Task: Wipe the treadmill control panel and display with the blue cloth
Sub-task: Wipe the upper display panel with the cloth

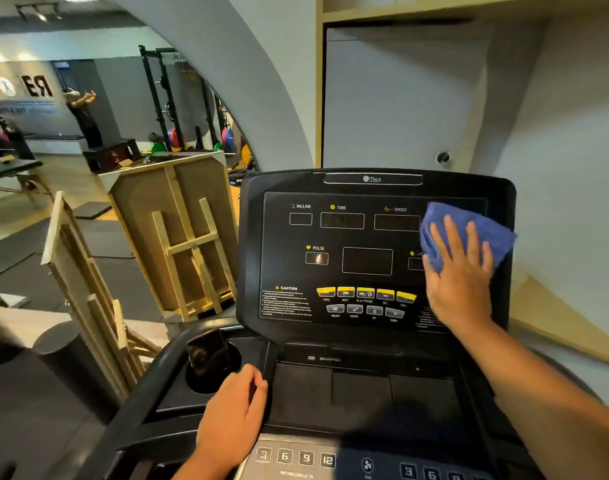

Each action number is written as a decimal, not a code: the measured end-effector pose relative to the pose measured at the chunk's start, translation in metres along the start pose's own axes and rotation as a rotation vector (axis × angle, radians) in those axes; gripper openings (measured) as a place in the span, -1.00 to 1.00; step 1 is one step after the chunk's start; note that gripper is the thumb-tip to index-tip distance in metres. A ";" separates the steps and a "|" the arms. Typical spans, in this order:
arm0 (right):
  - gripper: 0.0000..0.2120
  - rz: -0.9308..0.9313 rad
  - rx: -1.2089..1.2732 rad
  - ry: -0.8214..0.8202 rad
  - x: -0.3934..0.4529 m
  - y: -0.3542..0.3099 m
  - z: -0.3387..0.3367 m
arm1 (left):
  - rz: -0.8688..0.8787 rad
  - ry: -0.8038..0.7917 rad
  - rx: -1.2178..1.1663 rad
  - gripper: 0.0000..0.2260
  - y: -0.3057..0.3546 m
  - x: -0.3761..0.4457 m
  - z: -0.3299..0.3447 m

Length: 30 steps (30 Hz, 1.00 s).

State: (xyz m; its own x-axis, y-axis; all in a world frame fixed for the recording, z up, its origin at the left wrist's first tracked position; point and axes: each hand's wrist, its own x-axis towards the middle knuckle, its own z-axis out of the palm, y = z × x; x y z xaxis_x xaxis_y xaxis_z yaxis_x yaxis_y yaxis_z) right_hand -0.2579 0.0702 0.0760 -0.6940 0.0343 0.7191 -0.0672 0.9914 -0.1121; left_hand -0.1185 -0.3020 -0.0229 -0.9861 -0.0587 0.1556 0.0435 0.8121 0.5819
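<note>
The black treadmill control panel (348,265) faces me, with dark display windows labelled incline, time, speed and pulse and a row of yellow buttons (365,294) below. My right hand (460,275) lies flat with spread fingers on the blue cloth (469,226), pressing it against the panel's right side, where it hides the right-hand windows. Lower left, my left hand (232,414) rests on the console edge beside the cup holder, its fingers curled over a raised ridge and holding nothing loose.
A dark phone (207,353) stands in the left cup holder. Numbered quick keys (296,457) run along the lower console. Wooden frames (178,233) lean to the left of the treadmill. A white wall and cabinet (400,98) rise behind the panel. A person stands far left in the gym.
</note>
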 end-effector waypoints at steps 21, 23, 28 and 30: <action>-0.33 0.003 -0.015 -0.144 -0.065 0.040 0.001 | -0.035 -0.023 -0.022 -0.87 0.003 0.002 0.003; -0.27 -0.087 -0.059 -0.234 -0.091 0.023 0.008 | -0.026 -0.023 -0.028 -0.87 0.000 0.003 0.004; -0.36 -0.333 -0.039 -0.392 -0.119 -0.040 0.011 | 0.000 -0.019 -0.008 -0.84 0.000 0.005 0.005; -0.40 -0.418 -0.027 -0.478 -0.122 -0.070 0.013 | -0.007 -0.028 -0.004 -0.84 0.001 0.005 0.005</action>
State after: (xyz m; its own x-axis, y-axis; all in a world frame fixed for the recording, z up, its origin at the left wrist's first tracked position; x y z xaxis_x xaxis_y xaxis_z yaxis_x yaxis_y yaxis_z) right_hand -0.1777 -0.0053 -0.0133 -0.8569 -0.4100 0.3124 -0.3875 0.9121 0.1340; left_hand -0.1240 -0.2986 -0.0259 -0.9904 -0.0483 0.1293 0.0370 0.8097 0.5857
